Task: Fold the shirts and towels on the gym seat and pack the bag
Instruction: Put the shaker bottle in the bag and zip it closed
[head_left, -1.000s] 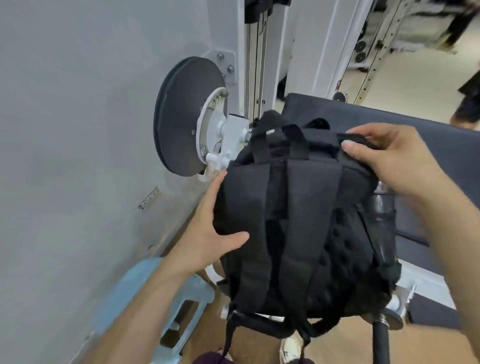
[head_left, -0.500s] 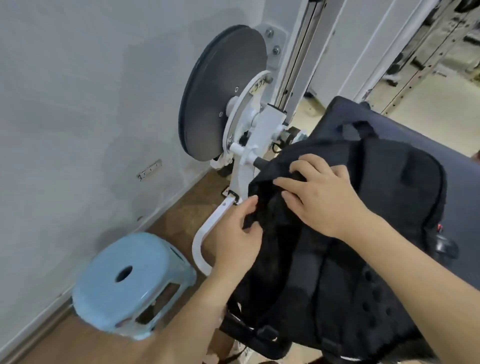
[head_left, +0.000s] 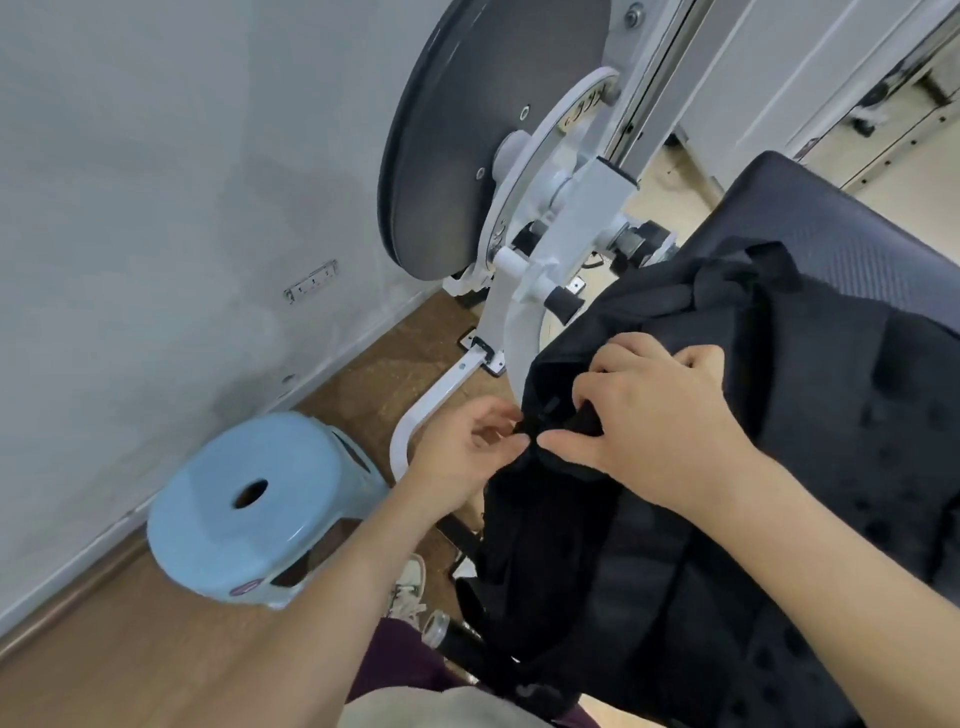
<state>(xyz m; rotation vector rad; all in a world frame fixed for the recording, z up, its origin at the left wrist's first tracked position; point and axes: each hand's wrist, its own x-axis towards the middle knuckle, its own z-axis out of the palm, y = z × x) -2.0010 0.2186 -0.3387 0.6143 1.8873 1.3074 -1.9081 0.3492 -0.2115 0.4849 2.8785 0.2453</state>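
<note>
The person wears maroon trousers (head_left: 396, 667), a beige top (head_left: 441, 709) and a pale laced sneaker (head_left: 410, 586)

Bag (head_left: 779, 467) under my right hand (head_left: 660, 415): black throughout, with a dimpled grid on the panel to that hand's right. Gym seat (head_left: 857, 244) beyond it: dark navy-grey, finely ribbed. Stool (head_left: 208, 509) left of my left hand (head_left: 462, 447): pale blue with a small purple label. Machine frame (head_left: 571, 218) beyond my left hand: white. Its disc (head_left: 467, 130): dark grey. Floor (head_left: 130, 649): brown wood grain. Wall (head_left: 130, 156): pale grey. My trousers (head_left: 400, 660): maroon.

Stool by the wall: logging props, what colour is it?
Light blue stool, best in the head view.
</note>
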